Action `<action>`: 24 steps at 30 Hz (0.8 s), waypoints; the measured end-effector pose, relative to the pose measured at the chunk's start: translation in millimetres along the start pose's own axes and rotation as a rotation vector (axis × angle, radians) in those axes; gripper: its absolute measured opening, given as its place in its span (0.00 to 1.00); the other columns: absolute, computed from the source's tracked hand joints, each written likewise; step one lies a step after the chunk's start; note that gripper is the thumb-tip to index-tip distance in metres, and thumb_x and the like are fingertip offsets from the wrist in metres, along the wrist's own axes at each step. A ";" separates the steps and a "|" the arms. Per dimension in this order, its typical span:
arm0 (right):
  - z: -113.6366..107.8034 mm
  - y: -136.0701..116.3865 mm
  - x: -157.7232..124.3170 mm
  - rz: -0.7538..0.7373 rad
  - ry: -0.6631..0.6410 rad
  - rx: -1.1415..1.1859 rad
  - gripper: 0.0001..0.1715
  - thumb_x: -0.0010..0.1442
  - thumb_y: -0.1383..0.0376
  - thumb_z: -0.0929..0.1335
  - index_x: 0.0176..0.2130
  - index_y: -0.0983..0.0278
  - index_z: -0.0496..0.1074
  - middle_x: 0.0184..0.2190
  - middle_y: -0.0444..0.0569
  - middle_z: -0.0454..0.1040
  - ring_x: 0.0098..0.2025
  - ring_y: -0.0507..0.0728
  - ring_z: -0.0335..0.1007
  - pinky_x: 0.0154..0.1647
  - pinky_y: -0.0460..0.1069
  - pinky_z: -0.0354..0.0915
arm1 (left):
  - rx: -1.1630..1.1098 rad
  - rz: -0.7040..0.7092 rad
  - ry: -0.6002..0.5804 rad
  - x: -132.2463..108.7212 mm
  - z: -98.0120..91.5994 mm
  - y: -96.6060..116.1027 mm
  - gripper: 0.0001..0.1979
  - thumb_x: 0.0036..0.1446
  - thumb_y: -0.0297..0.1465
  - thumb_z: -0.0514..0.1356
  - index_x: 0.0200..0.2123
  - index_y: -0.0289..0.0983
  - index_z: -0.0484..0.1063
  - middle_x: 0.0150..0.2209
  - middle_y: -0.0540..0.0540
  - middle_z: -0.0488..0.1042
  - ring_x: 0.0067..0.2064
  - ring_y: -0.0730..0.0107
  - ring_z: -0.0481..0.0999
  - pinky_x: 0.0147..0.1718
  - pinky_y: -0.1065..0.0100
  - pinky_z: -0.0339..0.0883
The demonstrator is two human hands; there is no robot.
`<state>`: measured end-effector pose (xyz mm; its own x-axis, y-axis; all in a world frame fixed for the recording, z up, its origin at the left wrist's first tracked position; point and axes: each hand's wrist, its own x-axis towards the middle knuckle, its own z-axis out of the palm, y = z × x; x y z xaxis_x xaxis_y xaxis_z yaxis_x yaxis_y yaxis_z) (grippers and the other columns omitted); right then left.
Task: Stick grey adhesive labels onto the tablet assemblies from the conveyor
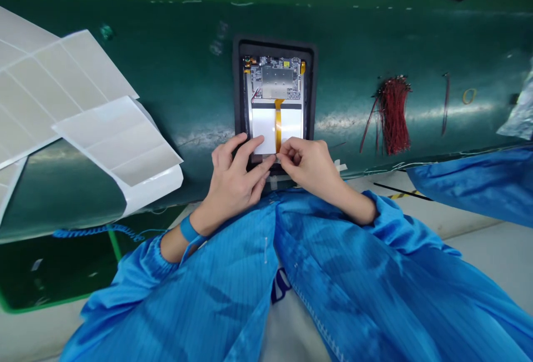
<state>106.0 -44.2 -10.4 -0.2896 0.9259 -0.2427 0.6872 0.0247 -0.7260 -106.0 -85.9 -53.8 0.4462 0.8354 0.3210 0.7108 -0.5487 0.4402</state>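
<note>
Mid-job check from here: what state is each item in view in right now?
left hand: fingers spread on the white sheet
right hand: fingertips pinched at the ribbon's lower end, grip unclear
amber flex ribbon: lying down over the white sheet
white sheet: flat in the device
circuit board: exposed, metal shield showing
dark holder: framing the device
wrist strap: fastened on left wrist
red wire bundle: lying on the green mat

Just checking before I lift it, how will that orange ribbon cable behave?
The ribbon cable looks thin and flat, so it is probably floppy and very light. Where it meets the circuit board, it is likely fragile if creased sharply.
</note>
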 end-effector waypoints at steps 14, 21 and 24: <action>-10.3 42.2 -26.4 -0.558 0.178 -0.512 0.13 0.75 0.62 0.66 0.52 0.60 0.79 0.44 0.53 0.76 0.43 0.59 0.66 0.44 0.53 0.63 | 0.072 -0.071 0.026 -14.9 -4.8 -5.4 0.21 0.66 0.35 0.65 0.62 0.47 0.76 0.75 0.41 0.57 0.71 0.38 0.61 0.65 0.38 0.62; 1.2 62.4 -32.5 -0.572 0.268 -0.562 0.20 0.74 0.54 0.68 0.58 0.59 0.79 0.48 0.57 0.74 0.47 0.62 0.62 0.45 0.57 0.58 | 0.131 -0.034 -0.025 -24.7 -4.2 -9.0 0.31 0.67 0.33 0.65 0.71 0.51 0.67 0.74 0.39 0.59 0.71 0.40 0.60 0.66 0.40 0.60; 1.4 65.4 -34.3 -0.619 0.226 -0.557 0.22 0.74 0.52 0.68 0.60 0.58 0.77 0.53 0.57 0.73 0.51 0.64 0.62 0.49 0.58 0.59 | 0.132 0.007 -0.030 -27.9 -4.2 -10.4 0.33 0.67 0.30 0.64 0.72 0.54 0.65 0.72 0.39 0.62 0.71 0.42 0.61 0.66 0.44 0.61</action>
<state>160.0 -74.9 -50.4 -0.6210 0.7362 0.2689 0.6934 0.6760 -0.2496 -128.1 -103.7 -63.8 0.4664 0.8331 0.2975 0.7718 -0.5475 0.3233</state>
